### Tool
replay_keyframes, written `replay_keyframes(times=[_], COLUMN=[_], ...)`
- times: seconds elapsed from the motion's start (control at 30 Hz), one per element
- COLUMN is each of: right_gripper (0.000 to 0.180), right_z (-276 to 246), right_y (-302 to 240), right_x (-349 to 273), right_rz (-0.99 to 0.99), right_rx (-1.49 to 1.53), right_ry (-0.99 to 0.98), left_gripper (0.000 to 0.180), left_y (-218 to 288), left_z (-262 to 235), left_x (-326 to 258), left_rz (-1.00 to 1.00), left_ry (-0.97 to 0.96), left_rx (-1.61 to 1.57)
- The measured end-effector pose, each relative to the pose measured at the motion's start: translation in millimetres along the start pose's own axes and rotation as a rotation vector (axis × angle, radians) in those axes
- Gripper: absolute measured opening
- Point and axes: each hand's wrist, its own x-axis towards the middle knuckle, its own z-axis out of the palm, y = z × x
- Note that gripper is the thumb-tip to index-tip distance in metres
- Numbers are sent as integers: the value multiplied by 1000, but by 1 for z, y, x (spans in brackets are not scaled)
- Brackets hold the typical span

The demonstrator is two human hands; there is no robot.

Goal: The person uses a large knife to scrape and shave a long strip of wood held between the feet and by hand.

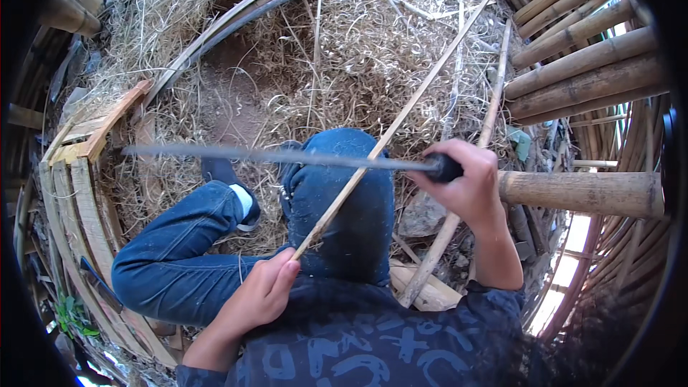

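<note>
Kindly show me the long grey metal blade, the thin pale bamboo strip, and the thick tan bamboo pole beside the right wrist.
Long grey metal blade [287,156]: head view, its middle stretch.
Thin pale bamboo strip [405,110]: head view, its middle stretch.
Thick tan bamboo pole [581,193]: head view, its rounded side.

A loose heap of pale, curly shavings [373,57] covers much of the ground, with a patch of bare brown dirt [233,97] toward its left. Long curved strips [236,23], pale and dark grey, arch over the far part of the heap. At the left stands a slatted wooden frame [84,190], with a leafy green plant [70,317] near its lower end. Stacked bamboo poles [584,93] line the upper right; below them a thick bamboo pole [584,192] lies crosswise, near a grey stone [421,218].
</note>
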Motion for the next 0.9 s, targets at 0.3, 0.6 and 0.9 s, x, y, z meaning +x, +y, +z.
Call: replay_keyframes(times=[0.3,0.6,0.9], right_gripper=[28,26,24], right_z=[-47,-33,-45], right_y=[44,36,41], right_x=[38,32,22], right_rz=[491,599,692], right_rx=[130,348,497], right_ry=[5,-62,-64], left_gripper=[23,26,24], left_y=[5,7,2], left_z=[1,-2,-11], left_x=[-5,-5,-7], left_rz=[-13,-57,-40], left_ry=[80,52,71], left_rx=[109,143,195])
